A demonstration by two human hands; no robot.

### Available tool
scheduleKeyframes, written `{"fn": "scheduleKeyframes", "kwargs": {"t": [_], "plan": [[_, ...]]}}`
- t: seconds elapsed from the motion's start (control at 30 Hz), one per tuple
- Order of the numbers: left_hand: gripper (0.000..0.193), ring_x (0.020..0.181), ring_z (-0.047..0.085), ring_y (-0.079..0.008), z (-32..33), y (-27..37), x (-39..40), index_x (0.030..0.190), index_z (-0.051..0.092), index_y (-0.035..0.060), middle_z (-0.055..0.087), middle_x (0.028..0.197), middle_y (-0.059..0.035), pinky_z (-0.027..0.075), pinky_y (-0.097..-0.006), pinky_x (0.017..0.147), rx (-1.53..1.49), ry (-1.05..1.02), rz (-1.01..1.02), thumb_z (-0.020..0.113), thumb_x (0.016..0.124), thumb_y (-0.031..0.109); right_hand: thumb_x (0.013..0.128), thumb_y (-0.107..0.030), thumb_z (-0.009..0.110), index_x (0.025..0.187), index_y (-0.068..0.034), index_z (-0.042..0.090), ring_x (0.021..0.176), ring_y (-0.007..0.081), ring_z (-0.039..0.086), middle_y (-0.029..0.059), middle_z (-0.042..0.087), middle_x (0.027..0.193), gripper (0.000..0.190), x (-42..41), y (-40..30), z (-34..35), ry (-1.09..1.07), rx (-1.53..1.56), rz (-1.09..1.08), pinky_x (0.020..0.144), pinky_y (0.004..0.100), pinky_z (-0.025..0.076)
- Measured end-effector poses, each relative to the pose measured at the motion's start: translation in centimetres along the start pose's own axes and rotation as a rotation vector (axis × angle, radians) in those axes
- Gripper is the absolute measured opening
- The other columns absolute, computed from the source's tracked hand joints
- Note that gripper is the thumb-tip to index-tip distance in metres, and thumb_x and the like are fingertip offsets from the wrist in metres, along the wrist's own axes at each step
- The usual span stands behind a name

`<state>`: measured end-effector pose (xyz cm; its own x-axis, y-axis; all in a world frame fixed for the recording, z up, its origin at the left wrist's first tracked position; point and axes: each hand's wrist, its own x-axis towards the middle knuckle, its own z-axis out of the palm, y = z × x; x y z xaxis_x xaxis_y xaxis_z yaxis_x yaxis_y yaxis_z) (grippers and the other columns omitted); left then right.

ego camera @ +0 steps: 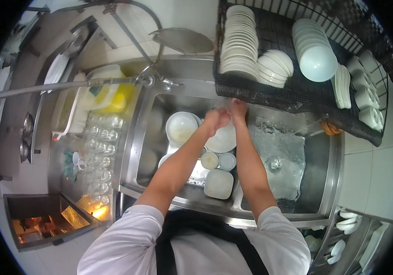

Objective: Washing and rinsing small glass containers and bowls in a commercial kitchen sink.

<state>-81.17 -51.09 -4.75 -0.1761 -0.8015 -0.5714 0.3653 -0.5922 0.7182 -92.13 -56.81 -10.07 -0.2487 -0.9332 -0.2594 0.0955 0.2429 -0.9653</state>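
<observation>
My left hand (218, 119) is over the back of the left sink basin (152, 118), its fingers loosely bent and nothing visible in them. Beside it, my right hand (238, 108) reaches to the back near the basin divider, under the front edge of the dish shelf. Its fingers are partly hidden, so I cannot see whether it holds anything. Below the hands lies a large white plate (222, 140). To the left sit stacked white bowls (181, 128) with food residue. Nearer me are two small round dishes (209, 160) (227, 161) and a squarish white dish (218, 184).
The right basin (315, 192) holds rippling water (280, 161). Above hangs a rack (272, 94) lined with black mesh, carrying stacked plates (239, 44), bowls (316, 62) and cups (369, 117). A spray hose (62, 86) crosses at left, over a counter with several glasses (103, 147).
</observation>
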Motion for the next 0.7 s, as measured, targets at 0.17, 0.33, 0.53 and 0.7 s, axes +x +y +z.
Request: {"fn": "scheduleKeyframes", "kwargs": {"t": [0.17,0.33,0.53,0.7], "plan": [[0.032,0.088,0.059,-0.0211,-6.2,-5.0,-3.3,0.106,0.055,0.0058,0.061,0.097,-0.0092,0.046,-0.0358,0.078,0.237,-0.053,-0.236,0.044,0.088,0.03,0.081,-0.027,0.051,0.082,0.0,0.06,0.078,0.0394,0.059,0.0208,0.063,0.08,0.029,2.3,4.4,4.4,0.548,-0.463,-0.445,0.069,0.0471,0.045],[0.029,0.083,0.059,-0.0196,-11.2,-10.2,-6.3,0.097,0.057,0.0055,0.061,0.092,-0.0087,0.048,-0.0342,0.072,0.199,0.035,-0.348,0.054,0.082,0.03,0.08,-0.028,0.049,0.082,0.001,0.061,0.079,0.042,0.058,0.0232,0.062,0.081,0.031,2.9,5.1,5.1,0.614,-0.596,-0.546,0.07,0.0482,0.045],[0.033,0.081,0.059,-0.019,-12.0,-11.7,-9.5,0.101,0.056,0.0045,0.061,0.095,-0.0083,0.047,-0.0333,0.071,0.294,0.084,-0.384,0.056,0.08,0.03,0.081,-0.026,0.052,0.088,0.003,0.059,0.077,0.0404,0.059,0.0229,0.062,0.087,0.032,2.2,3.9,5.1,0.59,-0.319,-0.363,0.07,0.0469,0.045],[0.033,0.079,0.058,-0.0183,-12.4,-11.1,-10.4,0.104,0.055,0.0062,0.06,0.091,-0.0068,0.046,-0.0332,0.069,0.33,0.052,-0.391,0.056,0.08,0.029,0.08,-0.014,0.056,0.112,-0.004,0.055,0.102,0.0268,0.054,0.015,0.058,0.11,0.033,2.3,3.9,4.4,0.341,0.031,-0.166,0.085,0.0391,0.043]]}}
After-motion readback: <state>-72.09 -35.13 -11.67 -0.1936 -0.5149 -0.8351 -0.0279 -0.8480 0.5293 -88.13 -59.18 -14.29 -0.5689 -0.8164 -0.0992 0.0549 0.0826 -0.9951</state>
